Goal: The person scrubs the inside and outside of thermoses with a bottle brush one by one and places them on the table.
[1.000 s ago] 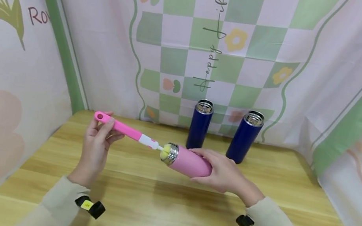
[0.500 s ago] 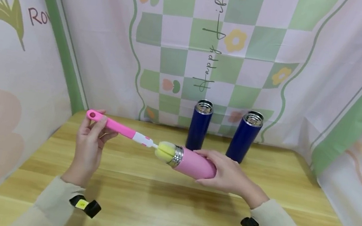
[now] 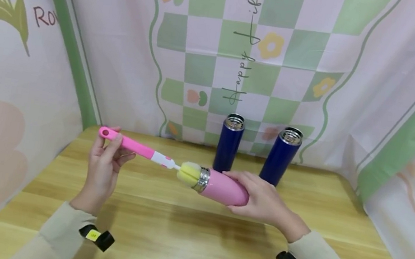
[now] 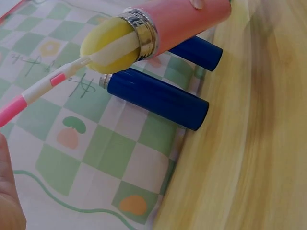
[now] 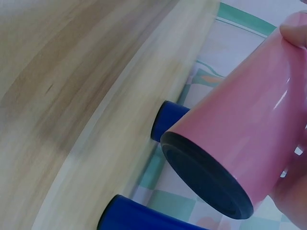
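My left hand (image 3: 104, 167) pinches the pink handle of a bottle brush (image 3: 134, 146) near its hanging hole. The brush's yellow sponge head (image 4: 108, 45) sits partly inside the steel mouth of a pink bottle (image 3: 224, 188), with the rest bulging out. My right hand (image 3: 259, 200) grips that bottle around its lower half and holds it tilted above the table, mouth toward the left. In the right wrist view the bottle's black base (image 5: 206, 175) faces the camera.
Two dark blue bottles stand without lids at the back of the wooden table (image 3: 172, 242), one (image 3: 228, 144) in the middle and another (image 3: 281, 158) to its right. Behind them hangs a checked curtain (image 3: 202, 37). Each wrist wears a black strap.
My left hand has drawn the brush leftward, so more of the yellow sponge shows outside the mouth. The pink bottle has shifted slightly right. Little moved in the last half second.
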A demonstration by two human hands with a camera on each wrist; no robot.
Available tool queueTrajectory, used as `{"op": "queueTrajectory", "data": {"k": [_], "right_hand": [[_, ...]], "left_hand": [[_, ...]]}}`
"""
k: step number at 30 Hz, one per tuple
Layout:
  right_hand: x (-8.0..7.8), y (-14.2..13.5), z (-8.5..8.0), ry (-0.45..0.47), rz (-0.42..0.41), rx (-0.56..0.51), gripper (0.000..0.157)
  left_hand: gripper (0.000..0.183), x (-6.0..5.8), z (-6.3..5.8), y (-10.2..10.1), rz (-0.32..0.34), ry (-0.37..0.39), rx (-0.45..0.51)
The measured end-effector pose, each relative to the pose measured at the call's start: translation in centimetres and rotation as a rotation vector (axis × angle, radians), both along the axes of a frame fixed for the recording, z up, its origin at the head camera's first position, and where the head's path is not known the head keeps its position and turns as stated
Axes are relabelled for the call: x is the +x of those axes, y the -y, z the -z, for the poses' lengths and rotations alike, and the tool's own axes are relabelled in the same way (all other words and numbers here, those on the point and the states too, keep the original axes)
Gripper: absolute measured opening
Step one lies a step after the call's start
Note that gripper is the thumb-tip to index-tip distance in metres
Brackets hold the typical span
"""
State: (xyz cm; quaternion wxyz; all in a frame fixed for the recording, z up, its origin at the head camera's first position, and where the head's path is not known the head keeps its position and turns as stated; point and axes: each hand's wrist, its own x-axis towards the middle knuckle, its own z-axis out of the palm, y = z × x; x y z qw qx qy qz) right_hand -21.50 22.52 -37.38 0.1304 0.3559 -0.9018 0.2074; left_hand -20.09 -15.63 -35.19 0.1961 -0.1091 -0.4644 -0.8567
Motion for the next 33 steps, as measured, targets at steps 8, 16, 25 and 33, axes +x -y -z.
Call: {"op": "queueTrajectory", "data": {"k": [8,16,25,33], "right_hand": [[0.3,0.0,0.1,-0.041,0.005,0.032,0.076],[0.3,0.1,0.2,-0.026,0.001,0.038,0.074],[0.5,0.4,0.2,-0.011,0.008,0.042,0.075],[0.5,0.7,0.3,-0.006,0.009,0.03,0.075]], "left_hand": [[0.014,0.1,1.1,-0.4,0.027,0.062,0.006],[0.02,0.2,1.5,-0.7,0.023,0.055,0.015],[0.016,0.4,2.0,-1.7,0.032,0.098,0.018],[0.01,0.4,2.1,-2.7,0.038,0.082,-0.03]]}}
